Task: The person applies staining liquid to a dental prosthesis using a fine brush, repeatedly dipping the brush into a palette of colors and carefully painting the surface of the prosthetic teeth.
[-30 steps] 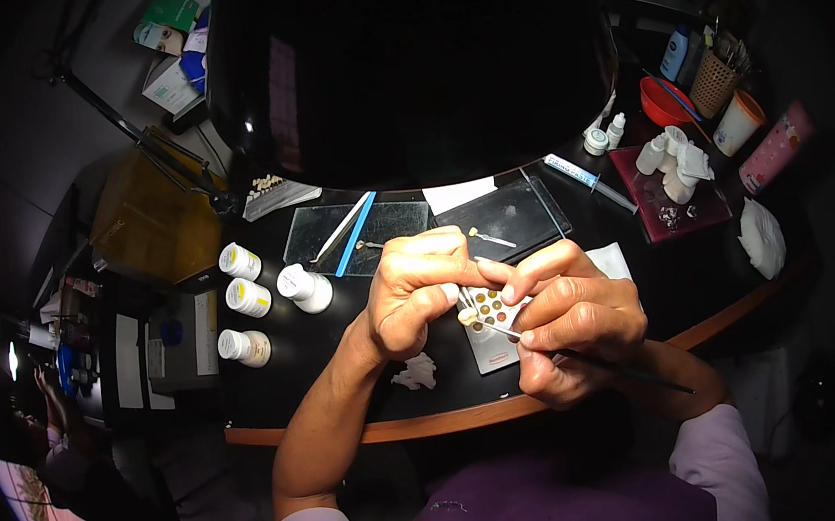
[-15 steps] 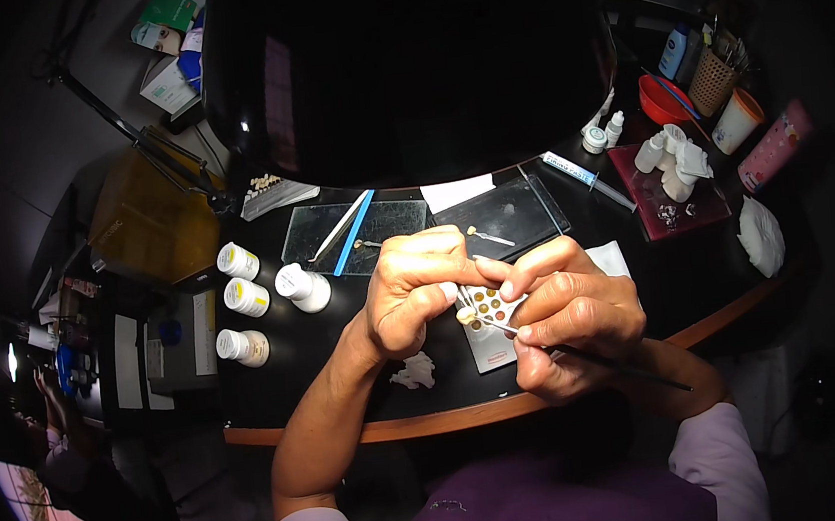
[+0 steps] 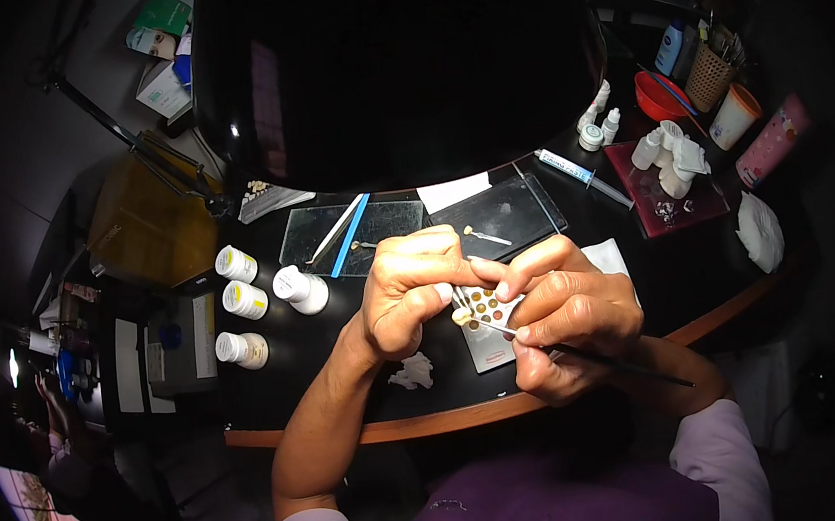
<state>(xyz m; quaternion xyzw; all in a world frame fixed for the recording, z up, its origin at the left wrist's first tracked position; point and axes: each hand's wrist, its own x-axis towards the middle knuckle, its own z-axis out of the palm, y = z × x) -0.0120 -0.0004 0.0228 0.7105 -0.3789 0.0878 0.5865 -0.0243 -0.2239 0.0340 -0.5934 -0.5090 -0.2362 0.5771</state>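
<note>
My left hand (image 3: pixel 409 296) is closed on metal tweezers (image 3: pixel 459 298), most of them hidden by the fingers. At their end sits a small cream-yellow dental crown (image 3: pixel 461 317). My right hand (image 3: pixel 578 313) pinches a thin dark-handled brush (image 3: pixel 639 370), whose fine tip lies at the crown's lower right side; whether it touches cannot be made out. Fingers of both hands meet above the crown. Beneath them lies a pale palette (image 3: pixel 490 354) with several round coloured wells, partly covered by the right hand. A crumpled tissue (image 3: pixel 412 371) rests below my left wrist.
Several white jars (image 3: pixel 301 289) stand at left. Behind the hands are a glass slab (image 3: pixel 299 234) with tools and a dark plate (image 3: pixel 533 211). To the right lie a syringe (image 3: pixel 585 177), a maroon tray (image 3: pixel 650 220) and a red bowl (image 3: pixel 661 96). A large black hood (image 3: pixel 399 71) overhangs the back.
Both hands keep nearly the same pose and grip. The brush tip has shifted slightly at the crown, and the whole view has moved a little.
</note>
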